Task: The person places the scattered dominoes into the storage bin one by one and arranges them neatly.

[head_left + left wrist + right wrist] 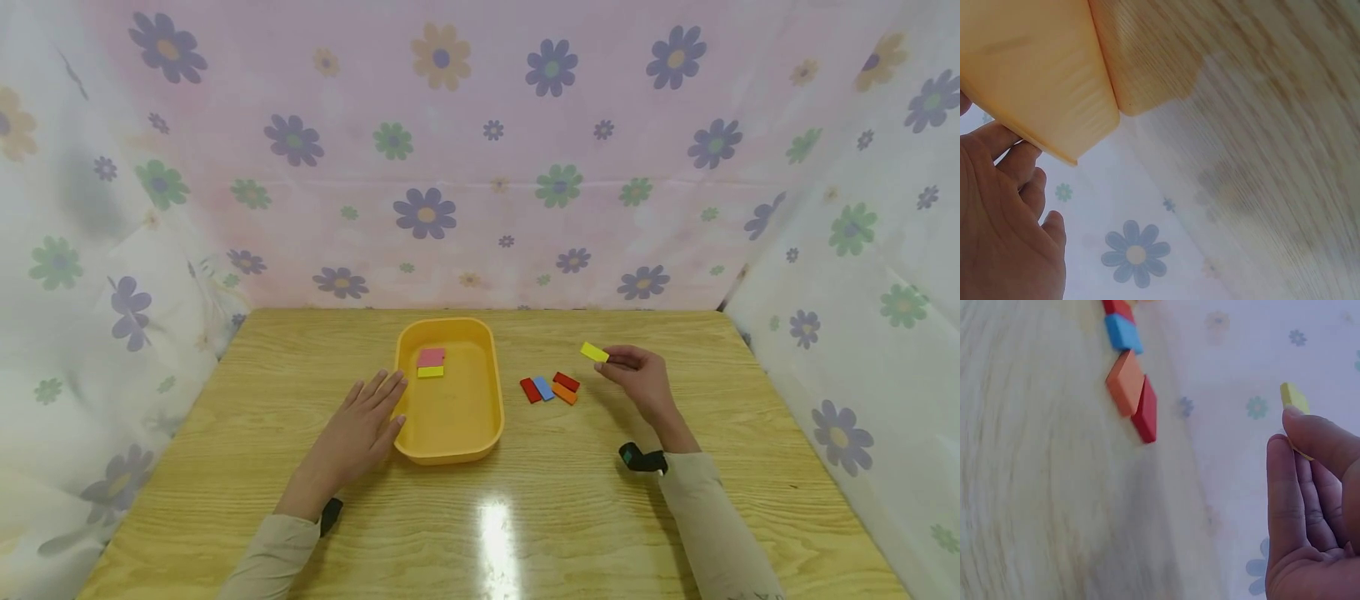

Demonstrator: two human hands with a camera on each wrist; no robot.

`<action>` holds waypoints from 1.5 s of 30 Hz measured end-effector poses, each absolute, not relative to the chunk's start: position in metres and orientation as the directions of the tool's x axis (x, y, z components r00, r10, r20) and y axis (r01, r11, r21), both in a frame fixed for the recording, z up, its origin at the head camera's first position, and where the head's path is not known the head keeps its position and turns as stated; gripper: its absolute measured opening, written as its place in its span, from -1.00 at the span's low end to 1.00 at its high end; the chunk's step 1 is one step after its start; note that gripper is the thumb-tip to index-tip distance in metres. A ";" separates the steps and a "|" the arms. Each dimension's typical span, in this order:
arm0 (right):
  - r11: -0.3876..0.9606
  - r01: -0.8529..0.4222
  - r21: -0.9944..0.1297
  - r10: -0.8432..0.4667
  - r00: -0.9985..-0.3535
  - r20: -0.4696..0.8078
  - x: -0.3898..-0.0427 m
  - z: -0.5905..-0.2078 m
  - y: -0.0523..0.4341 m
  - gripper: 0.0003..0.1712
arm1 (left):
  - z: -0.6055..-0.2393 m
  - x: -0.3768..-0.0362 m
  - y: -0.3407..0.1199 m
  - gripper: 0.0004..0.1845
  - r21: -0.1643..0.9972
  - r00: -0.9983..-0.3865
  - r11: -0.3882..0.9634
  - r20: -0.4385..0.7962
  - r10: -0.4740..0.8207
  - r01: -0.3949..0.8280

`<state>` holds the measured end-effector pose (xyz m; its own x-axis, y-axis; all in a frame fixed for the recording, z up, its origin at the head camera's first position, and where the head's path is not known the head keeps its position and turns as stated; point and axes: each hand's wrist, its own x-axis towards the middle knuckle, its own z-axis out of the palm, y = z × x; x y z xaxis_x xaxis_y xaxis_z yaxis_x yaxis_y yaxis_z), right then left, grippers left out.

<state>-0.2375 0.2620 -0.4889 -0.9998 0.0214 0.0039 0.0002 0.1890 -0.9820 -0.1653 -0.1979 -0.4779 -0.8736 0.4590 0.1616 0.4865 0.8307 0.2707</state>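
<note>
The right hand (641, 379) pinched a yellow block (594, 352) above the table (675, 517), while the left hand (360, 429) lay spread flat against the tray (450, 450).

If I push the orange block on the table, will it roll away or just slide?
It would probably slide, not roll: the orange block is flat with straight edges and lies on its broad face. It looks stiff and light, like the yellow block that the right hand pinches by its fingertips. The glossy table may let it skid into the red block touching it.
</note>
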 end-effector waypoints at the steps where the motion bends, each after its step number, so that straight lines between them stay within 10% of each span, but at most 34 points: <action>1: 0.168 0.014 -0.986 0.022 -1.000 -0.010 -0.237 -0.487 0.261 -0.54 | -0.478 -0.165 -0.198 -0.36 0.270 -0.872 0.830 0.167 0.460 0.489; 8: -0.087 0.062 -0.994 -0.019 -0.998 -0.061 -0.227 -0.477 0.253 -0.79 | -0.479 -0.166 -0.198 -0.37 0.282 -0.868 0.821 0.191 0.459 0.497; 16: -0.372 0.143 -0.917 -0.083 -0.989 -0.121 -0.212 -0.469 0.223 -0.63 | -0.480 -0.165 -0.198 -0.36 0.295 -0.877 0.825 0.163 0.453 0.481; 37: -0.372 0.295 -0.880 -0.305 -0.934 -0.184 -0.192 -0.464 0.131 -0.75 | -0.485 -0.167 -0.198 -0.36 0.302 -0.876 0.823 0.164 0.453 0.482; 45: -0.348 0.299 -0.888 -0.321 -0.928 -0.187 -0.197 -0.455 0.100 -0.52 | -0.484 -0.167 -0.197 -0.36 0.305 -0.874 0.819 0.181 0.450 0.485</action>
